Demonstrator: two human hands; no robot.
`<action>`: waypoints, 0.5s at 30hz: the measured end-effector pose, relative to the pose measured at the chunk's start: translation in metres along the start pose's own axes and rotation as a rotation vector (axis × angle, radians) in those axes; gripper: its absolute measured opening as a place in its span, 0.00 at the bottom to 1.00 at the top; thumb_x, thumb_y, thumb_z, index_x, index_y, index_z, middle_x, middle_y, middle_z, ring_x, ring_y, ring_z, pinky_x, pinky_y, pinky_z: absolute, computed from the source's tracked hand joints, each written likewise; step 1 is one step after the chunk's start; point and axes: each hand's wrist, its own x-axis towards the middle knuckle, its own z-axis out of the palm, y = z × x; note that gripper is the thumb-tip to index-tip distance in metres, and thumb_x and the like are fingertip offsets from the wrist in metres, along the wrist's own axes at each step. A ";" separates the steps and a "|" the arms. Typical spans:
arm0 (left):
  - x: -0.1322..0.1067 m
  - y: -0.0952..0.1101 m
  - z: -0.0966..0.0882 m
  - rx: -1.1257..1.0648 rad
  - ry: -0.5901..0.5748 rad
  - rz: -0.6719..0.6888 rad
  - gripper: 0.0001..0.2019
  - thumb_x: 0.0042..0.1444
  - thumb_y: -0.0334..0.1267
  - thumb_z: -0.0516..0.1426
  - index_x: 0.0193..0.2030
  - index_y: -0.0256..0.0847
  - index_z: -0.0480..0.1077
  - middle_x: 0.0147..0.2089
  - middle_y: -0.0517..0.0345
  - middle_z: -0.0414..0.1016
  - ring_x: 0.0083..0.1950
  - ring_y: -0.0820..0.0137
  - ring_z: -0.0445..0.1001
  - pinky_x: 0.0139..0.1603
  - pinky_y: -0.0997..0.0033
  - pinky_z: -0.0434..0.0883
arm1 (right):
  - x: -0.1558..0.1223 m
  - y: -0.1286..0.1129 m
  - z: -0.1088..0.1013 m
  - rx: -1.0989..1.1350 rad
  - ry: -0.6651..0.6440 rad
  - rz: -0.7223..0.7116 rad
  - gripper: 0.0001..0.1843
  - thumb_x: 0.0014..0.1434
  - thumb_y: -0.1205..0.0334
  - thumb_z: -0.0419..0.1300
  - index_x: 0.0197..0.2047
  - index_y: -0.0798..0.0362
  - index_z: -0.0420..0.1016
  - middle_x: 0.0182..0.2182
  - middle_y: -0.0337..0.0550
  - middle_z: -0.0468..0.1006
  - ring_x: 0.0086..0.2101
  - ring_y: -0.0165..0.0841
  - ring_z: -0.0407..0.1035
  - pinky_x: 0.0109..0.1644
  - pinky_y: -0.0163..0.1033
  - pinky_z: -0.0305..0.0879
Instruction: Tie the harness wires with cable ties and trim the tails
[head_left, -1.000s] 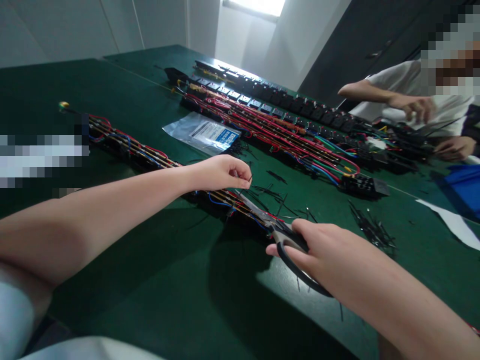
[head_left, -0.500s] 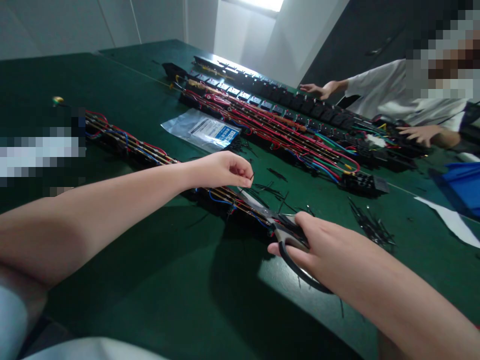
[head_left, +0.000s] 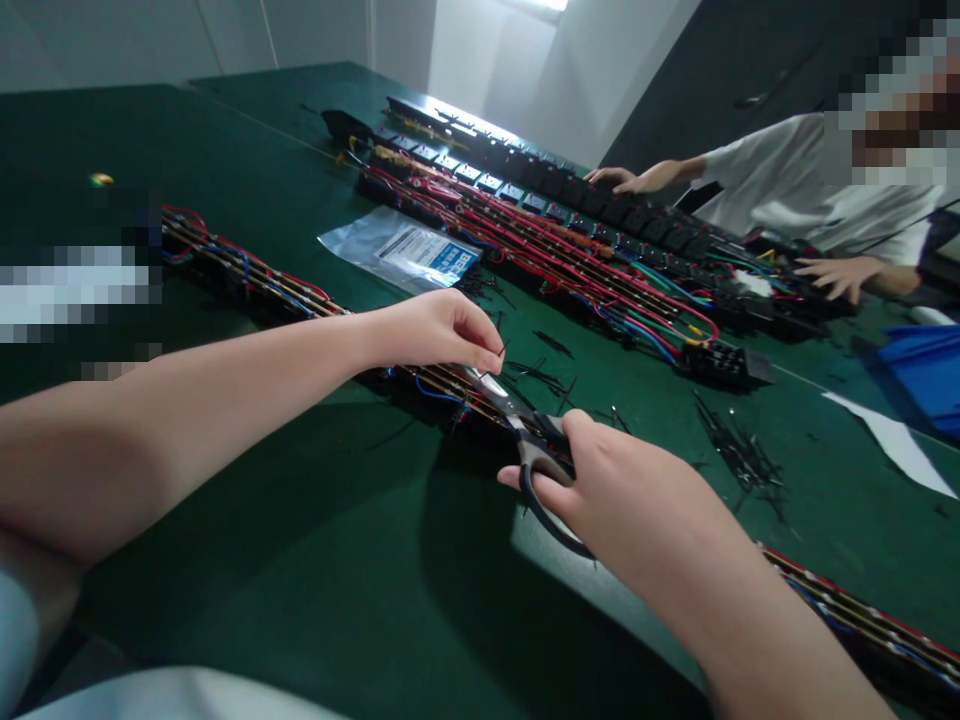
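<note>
A pair of scissors (head_left: 510,405) with dark handles is in my right hand (head_left: 637,490), fingers through the loops. Its blades reach to just below my left hand (head_left: 457,335), over a long dark strip (head_left: 435,390) with red, blue and brass-coloured lines along it. The thumb and fingertips of my left hand pinch a thin black cable tie end; only a sliver of it shows. My left forearm and right hand hide parts of the strip. Loose black cable tie pieces (head_left: 540,378) lie beyond the blades.
A clear plastic bag (head_left: 405,250) with a blue-and-white label lies behind my left hand. Farther back are a strip with red wires (head_left: 525,245) and black socket strips (head_left: 600,200), with a co-worker's hands (head_left: 840,275) on them. Cut ties (head_left: 739,450) and white paper (head_left: 892,440) lie right.
My right hand has brought the scissors left and slightly up, so the blades are closer to my left fingertips. My left hand keeps its pinch, nearly still. The co-worker's far hand has shifted slightly left.
</note>
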 end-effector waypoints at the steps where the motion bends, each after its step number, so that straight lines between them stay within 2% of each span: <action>1: 0.000 0.000 0.000 0.001 0.002 -0.002 0.08 0.51 0.39 0.63 0.32 0.36 0.81 0.31 0.57 0.80 0.33 0.71 0.75 0.34 0.73 0.69 | 0.000 -0.002 0.001 -0.019 0.013 0.009 0.29 0.59 0.29 0.50 0.37 0.50 0.65 0.30 0.48 0.78 0.31 0.45 0.76 0.25 0.39 0.49; 5: 0.000 -0.002 0.000 0.013 0.010 -0.002 0.08 0.51 0.38 0.63 0.33 0.36 0.81 0.32 0.57 0.81 0.33 0.71 0.76 0.35 0.72 0.70 | -0.002 -0.008 -0.001 -0.064 0.033 0.017 0.28 0.60 0.30 0.49 0.37 0.50 0.65 0.30 0.49 0.78 0.30 0.46 0.76 0.24 0.39 0.47; 12: 0.001 -0.002 0.001 0.006 0.010 0.029 0.07 0.53 0.38 0.62 0.33 0.37 0.80 0.31 0.57 0.79 0.33 0.71 0.75 0.36 0.71 0.70 | -0.004 -0.008 -0.008 -0.085 -0.010 0.026 0.24 0.64 0.38 0.48 0.37 0.51 0.68 0.30 0.51 0.79 0.32 0.47 0.77 0.25 0.39 0.48; 15: 0.003 -0.004 0.002 -0.061 0.066 0.036 0.08 0.55 0.39 0.60 0.34 0.36 0.77 0.31 0.58 0.78 0.34 0.72 0.74 0.38 0.70 0.70 | -0.003 -0.002 -0.007 -0.093 -0.007 0.017 0.22 0.65 0.40 0.50 0.37 0.51 0.70 0.29 0.50 0.78 0.32 0.46 0.76 0.26 0.39 0.48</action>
